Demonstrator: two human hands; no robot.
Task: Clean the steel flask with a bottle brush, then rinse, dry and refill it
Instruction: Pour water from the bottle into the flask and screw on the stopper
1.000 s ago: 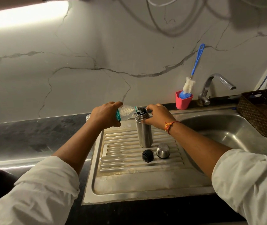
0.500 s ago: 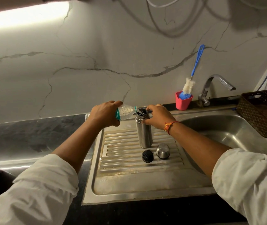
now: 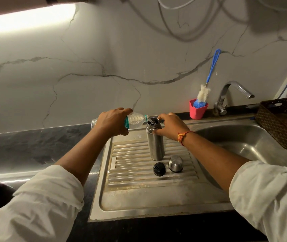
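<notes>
At the far left a dark stone counter [image 3: 25, 145] runs along the marble wall. Over its edge the left hand [image 3: 112, 122] has its fingers wrapped round a clear plastic bottle [image 3: 135, 121], which lies tipped nearly flat with its mouth at the open top of the steel flask [image 3: 155, 138]. Whether water is running cannot be made out. The flask stands upright on the ribbed drainboard [image 3: 139, 198], near its back edge. The right hand [image 3: 169, 125] holds it at the neck, thumb and fingers curled about the rim.

In front of the flask, on the ribs, lie two loose pieces just beside each other – a black stopper [image 3: 159, 169] and, to its right, a rounded steel cap [image 3: 175, 163].

Further right, against the wall, a pink cup [image 3: 197, 110] holds the bottle brush [image 3: 212, 65], bristles down and blue handle leaning up to the right. Next comes the tap [image 3: 226, 95], its spout reaching over the sink [image 3: 252, 142]. A dark woven basket [image 3: 282, 123] sits at the sink's right edge.
</notes>
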